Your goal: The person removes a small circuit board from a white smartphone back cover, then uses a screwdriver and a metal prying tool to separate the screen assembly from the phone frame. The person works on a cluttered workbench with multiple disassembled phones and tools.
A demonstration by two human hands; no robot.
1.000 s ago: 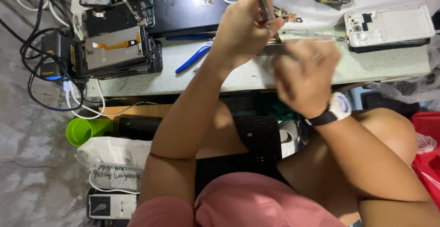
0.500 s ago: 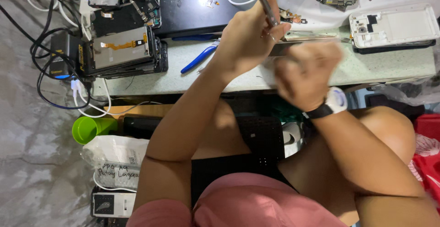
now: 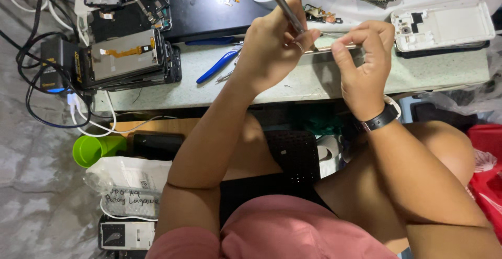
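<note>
A slim metal tool [image 3: 285, 5] is pinched in the left hand [image 3: 272, 44], fingers closed round its lower shaft, the tip angled down toward a thin flat part [image 3: 334, 46] held edge-on. That part is gripped by the right hand [image 3: 361, 55] — thumb and fingertips closed on its right end, above the front edge of the table [image 3: 293, 89], near the middle. Whether tip and part are touching cannot be told.

The part is judged light, thin and stiff but easily bent or cracked; it is best held by its long edges, close to where the tool bears on it. The tool is judged rigid and smooth, prone to slip if held too high.

A black wristband [image 3: 380, 119] is worn on the right wrist. Blue-handled pliers [image 3: 217, 66] lie just left of the left hand. A stack of phone screens [image 3: 125, 58] sits toward the left end — a white phone frame [image 3: 444, 26] toward the right end.
</note>
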